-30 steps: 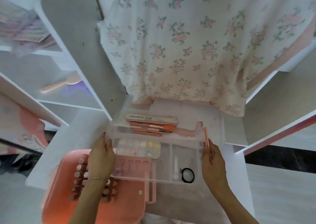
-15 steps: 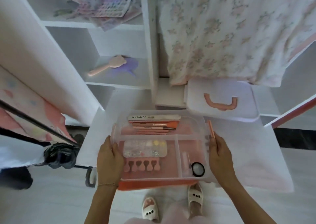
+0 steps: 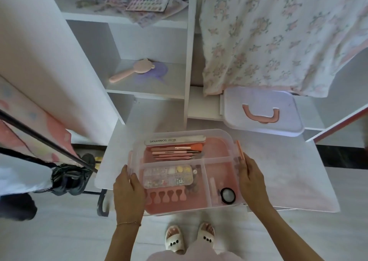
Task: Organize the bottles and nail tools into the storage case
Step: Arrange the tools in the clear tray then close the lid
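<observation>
A clear divided tray [image 3: 219,158] sits over the pink storage case [image 3: 169,211] on a white table [image 3: 288,171]. The tray holds a nail file [image 3: 175,140], pink brushes and tools [image 3: 177,151], a clear bead box [image 3: 168,176], a pink toe separator [image 3: 165,196] and a small round black jar [image 3: 228,195]. My left hand [image 3: 127,193] grips the tray's left edge. At the tray's right edge my right hand [image 3: 252,179] grips the side, next to a pink latch [image 3: 240,150]. The bottles are hidden under the tray.
The case's white lid [image 3: 258,125] with a pink handle lies behind on the table's far right. A floral cloth [image 3: 278,32] hangs above it. White shelves on the left hold a pink hand mirror [image 3: 129,72] and a colour palette [image 3: 149,0]. My slippered feet [image 3: 191,239] stand below.
The tray has gone from beside the pink case to sitting squarely over it, covering the bottles. Both hands stayed on its sides. The view has swung and come closer.
</observation>
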Demonstrator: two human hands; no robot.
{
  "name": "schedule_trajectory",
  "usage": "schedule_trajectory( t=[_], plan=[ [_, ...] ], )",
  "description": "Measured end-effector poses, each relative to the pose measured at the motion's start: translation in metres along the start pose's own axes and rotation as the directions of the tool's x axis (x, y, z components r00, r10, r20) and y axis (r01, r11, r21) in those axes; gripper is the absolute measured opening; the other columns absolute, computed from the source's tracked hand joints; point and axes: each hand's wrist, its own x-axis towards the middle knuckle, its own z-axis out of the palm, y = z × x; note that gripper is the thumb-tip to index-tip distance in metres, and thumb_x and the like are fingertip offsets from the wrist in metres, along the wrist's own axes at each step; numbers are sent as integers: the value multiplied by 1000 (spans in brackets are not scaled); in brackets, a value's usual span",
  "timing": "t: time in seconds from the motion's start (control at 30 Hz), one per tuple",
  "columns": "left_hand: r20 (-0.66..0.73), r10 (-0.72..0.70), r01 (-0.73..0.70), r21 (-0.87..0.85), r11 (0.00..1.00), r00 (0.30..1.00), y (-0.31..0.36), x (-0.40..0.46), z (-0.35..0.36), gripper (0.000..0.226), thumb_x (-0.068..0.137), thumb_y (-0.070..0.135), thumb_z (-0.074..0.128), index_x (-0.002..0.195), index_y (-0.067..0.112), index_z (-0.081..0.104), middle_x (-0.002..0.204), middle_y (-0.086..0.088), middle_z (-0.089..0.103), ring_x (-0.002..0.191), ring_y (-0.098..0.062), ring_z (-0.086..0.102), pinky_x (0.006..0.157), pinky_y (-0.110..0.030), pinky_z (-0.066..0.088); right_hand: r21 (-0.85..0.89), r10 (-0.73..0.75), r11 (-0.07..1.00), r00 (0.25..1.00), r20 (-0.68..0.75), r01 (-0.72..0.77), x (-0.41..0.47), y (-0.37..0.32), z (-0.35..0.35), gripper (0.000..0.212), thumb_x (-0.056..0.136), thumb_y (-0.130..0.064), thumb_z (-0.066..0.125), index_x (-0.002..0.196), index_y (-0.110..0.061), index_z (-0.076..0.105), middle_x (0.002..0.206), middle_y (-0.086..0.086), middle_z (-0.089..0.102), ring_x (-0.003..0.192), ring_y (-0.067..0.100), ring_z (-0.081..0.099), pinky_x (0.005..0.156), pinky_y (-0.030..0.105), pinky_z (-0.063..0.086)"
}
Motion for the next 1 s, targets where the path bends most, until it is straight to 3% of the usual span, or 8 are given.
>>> schedule_trajectory(
  t=[0.1, 0.3, 0.5, 1.0],
  plan=[
    [-5, 0, 0, -7, 1000, 1000, 1, -1, 4, 36, 97, 15, 32, 127, -2, 43, 118, -23, 53, 108, -38, 48, 95, -52, 41, -9, 0, 1000, 1000, 8, 0, 1, 3, -3, 36, 98, -24, 32, 129, -16, 47, 111, 1, 55, 98, 16, 51, 82, 25, 37],
    [-19, -16, 16, -20, 1000, 1000, 0, -3, 9, 37, 96, 13, 34, 130, 0, 42, 122, -23, 52, 113, -37, 45, 98, -49, 38, -15, -4, 1000, 1000, 8, 4, 4, 10, -4, 35, 98, -25, 31, 128, -18, 48, 107, -4, 53, 91, 10, 49, 69, 8, 34],
    [-6, -5, 5, -24, 1000, 1000, -2, -8, 14, 40, 96, 13, 35, 135, 6, 40, 126, -18, 51, 117, -33, 45, 98, -45, 36, -1, -10, 1000, 999, -34, 10, 7, 18, -10, 36, 98, -25, 30, 125, -14, 51, 108, 0, 58, 96, 19, 56, 80, 28, 43],
    [-9, -77, 76, -79, 994, 997, -2, -9, 18, 38, 97, 18, 36, 134, 8, 40, 130, -15, 50, 116, -32, 48, 96, -44, 38, -25, -20, 999, 1000, -21, 19, 8, 19, -5, 37, 97, -30, 28, 125, -16, 49, 106, -2, 54, 94, 17, 54, 79, 25, 42]
  ],
)
